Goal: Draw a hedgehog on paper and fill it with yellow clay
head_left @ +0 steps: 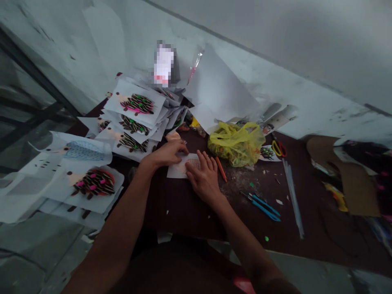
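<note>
The half-curled left hand [169, 153] and flattened right hand [204, 177], gripping nothing visible, rest on a small sheet [175, 172] seemingly lacking decoration, while nearby hedgehog sheets [139, 104] look finished.

Paper [180, 168] on table [186, 212], drawings [139, 104] left, bag [235, 143] right

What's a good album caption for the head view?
Left hand and right hand at a small paper, between hedgehog pictures and a yellow bag.
</note>
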`<state>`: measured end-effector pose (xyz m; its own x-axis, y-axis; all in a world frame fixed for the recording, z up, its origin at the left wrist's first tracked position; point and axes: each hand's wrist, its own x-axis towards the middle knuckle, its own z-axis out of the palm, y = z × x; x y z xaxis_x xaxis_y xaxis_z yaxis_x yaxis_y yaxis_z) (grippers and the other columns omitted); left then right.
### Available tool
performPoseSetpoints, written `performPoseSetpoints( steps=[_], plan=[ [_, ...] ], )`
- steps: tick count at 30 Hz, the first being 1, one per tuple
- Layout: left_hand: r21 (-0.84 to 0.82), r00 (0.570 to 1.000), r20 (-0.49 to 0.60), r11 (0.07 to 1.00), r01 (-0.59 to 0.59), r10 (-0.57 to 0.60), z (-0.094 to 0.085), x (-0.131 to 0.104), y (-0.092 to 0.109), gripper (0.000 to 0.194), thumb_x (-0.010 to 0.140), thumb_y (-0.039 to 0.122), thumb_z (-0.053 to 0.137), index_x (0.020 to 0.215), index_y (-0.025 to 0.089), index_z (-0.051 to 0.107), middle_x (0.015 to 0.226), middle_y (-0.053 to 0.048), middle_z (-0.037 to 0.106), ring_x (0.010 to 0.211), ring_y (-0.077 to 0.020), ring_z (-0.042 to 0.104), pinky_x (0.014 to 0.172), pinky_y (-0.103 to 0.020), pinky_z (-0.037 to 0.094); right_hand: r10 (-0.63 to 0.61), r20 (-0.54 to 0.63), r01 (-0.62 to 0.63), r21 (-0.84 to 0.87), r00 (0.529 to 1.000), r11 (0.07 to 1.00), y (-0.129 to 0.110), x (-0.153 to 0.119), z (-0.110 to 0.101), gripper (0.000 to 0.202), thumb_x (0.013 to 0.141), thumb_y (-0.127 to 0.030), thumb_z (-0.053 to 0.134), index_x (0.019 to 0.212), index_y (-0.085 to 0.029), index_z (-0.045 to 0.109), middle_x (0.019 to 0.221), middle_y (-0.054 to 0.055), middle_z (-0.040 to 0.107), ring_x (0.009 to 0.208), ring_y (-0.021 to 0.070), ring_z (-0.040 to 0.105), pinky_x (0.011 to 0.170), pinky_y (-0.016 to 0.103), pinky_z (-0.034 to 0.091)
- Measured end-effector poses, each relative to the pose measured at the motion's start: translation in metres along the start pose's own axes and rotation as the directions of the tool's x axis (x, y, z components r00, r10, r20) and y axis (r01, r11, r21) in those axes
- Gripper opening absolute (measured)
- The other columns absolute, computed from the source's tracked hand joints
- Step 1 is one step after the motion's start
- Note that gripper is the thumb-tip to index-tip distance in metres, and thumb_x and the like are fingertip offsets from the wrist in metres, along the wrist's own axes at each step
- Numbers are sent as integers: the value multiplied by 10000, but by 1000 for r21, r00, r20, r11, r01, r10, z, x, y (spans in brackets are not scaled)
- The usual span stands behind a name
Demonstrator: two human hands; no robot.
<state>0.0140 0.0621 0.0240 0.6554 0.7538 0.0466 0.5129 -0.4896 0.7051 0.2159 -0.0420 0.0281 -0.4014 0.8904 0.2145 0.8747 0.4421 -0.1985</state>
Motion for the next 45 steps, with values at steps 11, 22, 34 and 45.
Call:
performPoseSetpoints(
  steps=[11, 22, 34, 45],
  plan=[
    [13, 999, 27, 1000, 16, -16, -1, 1, 1, 360, 674, 100, 556, 991, 140, 721, 1100, -101, 665, 1064, -235, 594, 965, -360, 455, 77, -131, -67, 81, 988, 994, 9, 0, -1, 286, 1004, -312, 503, 1179, -267, 725, 1543, 96, 455, 1433, 276, 397, 1161, 526, 313],
    [9, 999, 32, 1000, -6, 6, -2, 2, -2, 325, 743, 103, 540, 992, 170, 737, 1105, -81, 691, 1085, -226, 600, 997, -371, 449, 17, -34, -16, 41, 999, 999, 6, -1, 0, 279, 986, -318, 545, 1214, -290, 703, 1590, 77, 396, 1484, 304, 301, 1164, 566, 279],
    [10, 1000, 3, 1000, -8, 8, 2, 3, -7, 333, 727, 95, 546, 990, 156, 741, 1077, -79, 697, 1069, -221, 602, 985, -355, 461, -161, -32, 159, -40, 986, 986, -10, -11, 3, 263, 992, -345, 530, 1142, -199, 689, 1511, 144, 502, 1464, 292, 352, 1190, 507, 269],
    [18, 1000, -15, 1000, 0, 0, 2, 1, -4, 336, 712, 92, 538, 976, 170, 731, 1082, -75, 690, 1073, -224, 597, 989, -369, 458, -108, -80, 116, 108, 991, 987, -9, -12, -3, 255, 992, -324, 513, 1090, -258, 740, 1499, 88, 523, 1424, 260, 416, 1154, 482, 338]
  ],
)
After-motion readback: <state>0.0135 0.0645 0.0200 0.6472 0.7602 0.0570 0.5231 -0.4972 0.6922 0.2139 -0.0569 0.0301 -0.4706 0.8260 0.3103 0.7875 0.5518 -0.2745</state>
